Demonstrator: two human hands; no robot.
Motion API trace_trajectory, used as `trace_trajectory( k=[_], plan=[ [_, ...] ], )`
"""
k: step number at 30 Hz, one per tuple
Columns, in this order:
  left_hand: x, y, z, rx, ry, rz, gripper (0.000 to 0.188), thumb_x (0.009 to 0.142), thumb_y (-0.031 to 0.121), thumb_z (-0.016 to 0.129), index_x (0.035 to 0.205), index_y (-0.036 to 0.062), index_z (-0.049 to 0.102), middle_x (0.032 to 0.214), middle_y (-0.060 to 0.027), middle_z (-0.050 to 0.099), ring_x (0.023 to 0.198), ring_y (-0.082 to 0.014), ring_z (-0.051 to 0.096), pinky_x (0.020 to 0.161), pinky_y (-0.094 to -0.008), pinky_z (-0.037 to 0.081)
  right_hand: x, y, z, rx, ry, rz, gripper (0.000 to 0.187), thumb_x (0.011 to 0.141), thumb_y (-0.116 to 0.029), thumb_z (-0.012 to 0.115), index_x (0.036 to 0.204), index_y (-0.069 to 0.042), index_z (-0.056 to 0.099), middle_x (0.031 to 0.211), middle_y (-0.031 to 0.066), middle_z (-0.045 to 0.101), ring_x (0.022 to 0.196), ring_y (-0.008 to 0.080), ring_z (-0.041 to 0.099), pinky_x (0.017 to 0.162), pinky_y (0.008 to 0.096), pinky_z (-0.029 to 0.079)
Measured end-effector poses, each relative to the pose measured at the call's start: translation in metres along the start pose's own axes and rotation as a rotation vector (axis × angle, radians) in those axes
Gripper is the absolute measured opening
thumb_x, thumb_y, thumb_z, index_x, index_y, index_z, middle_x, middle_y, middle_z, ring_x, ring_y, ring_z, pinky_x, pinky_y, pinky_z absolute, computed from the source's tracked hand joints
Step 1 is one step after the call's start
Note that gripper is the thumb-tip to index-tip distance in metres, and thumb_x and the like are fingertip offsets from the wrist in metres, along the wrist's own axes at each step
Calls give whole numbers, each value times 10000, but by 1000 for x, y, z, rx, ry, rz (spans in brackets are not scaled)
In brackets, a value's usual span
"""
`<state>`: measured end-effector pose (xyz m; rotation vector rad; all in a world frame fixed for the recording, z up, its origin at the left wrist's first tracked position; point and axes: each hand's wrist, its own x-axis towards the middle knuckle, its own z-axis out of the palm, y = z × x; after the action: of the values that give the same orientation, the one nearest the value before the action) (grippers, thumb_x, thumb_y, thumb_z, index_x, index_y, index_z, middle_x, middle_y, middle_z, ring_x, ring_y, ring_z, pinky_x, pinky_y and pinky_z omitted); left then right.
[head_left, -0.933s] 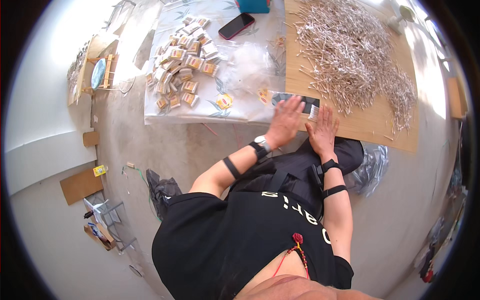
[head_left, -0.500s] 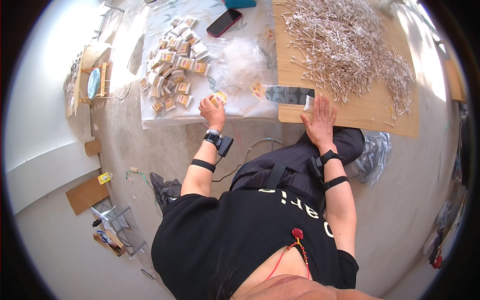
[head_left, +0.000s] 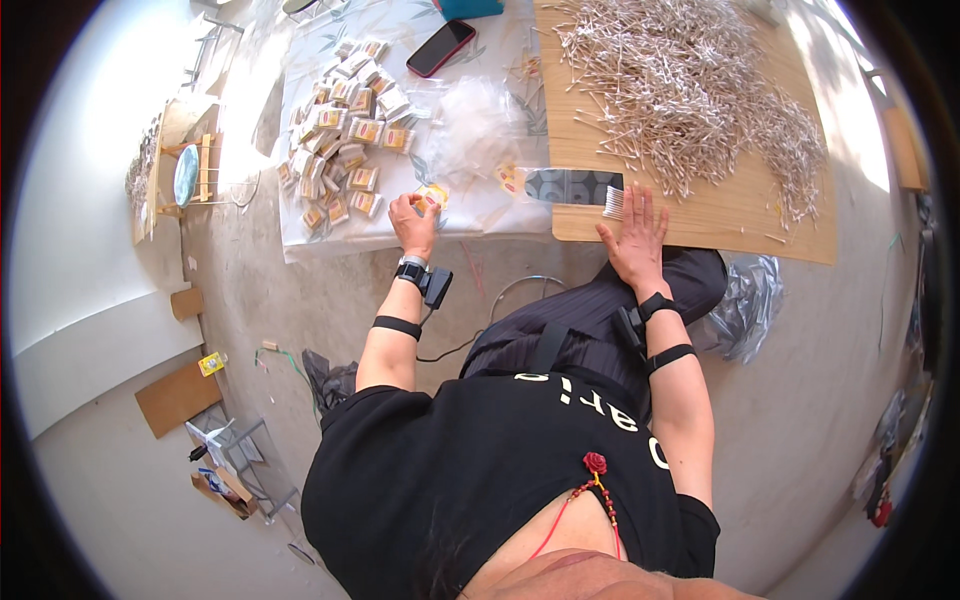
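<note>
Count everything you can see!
Board: one, brown, right
Cloth: one, white, left
Swabs: countless, white, heaped on the board
Strip: one, dark grey, across the board's left edge
Swab row: one, white, at the strip's right end
Packs: dozens, white and yellow, on the cloth
Labels: at least two, yellow, front of the cloth
Bags: uncountable, clear, middle of the cloth
Phone: one, black, back of the cloth
Box: one, teal, behind the phone
Stool: one, blue, far left
Plastic: one heap, clear, right side
Shirt: one, black, worn
Left hand: one, bare, at a label
Right hand: one, bare, beside the swab row
</note>
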<state>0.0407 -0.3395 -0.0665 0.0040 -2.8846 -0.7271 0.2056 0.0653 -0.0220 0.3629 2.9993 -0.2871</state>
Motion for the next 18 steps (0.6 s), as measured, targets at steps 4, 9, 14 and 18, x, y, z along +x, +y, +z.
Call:
trace_trajectory(
  k=[4,9,14,18],
  plan=[
    [2,3,-9,-260,-60,-128,315,836,77,841,1094,58,662,975,-105,695,846,-218,678,799,-365,561,-2,0,0,31,24,-10,927,1048,-683,400,1705,-80,146,1792,72,115,1660,245,-16,1312,545,-74],
    [11,-1,-22,-461,-36,-141,203,894,60,818,1058,36,700,902,-50,758,791,-116,717,739,-278,581,-2,-1,-3,45,24,-1,931,1046,-686,403,1705,-80,149,1791,69,120,1660,246,-12,1312,549,-68],
    [18,61,-31,-692,-131,-112,148,935,85,807,1024,7,718,900,-50,770,773,-96,718,724,-251,579,-4,2,0,23,20,18,929,1043,-704,385,1707,-96,158,1792,61,119,1660,230,-17,1311,557,-69],
    [9,134,-23,-832,-376,-33,155,969,127,788,1043,3,731,907,-54,770,773,-99,718,703,-239,562,-2,-1,3,34,50,9,946,1034,-730,364,1710,-106,147,1793,51,116,1659,223,-20,1309,561,-83]
  ],
)
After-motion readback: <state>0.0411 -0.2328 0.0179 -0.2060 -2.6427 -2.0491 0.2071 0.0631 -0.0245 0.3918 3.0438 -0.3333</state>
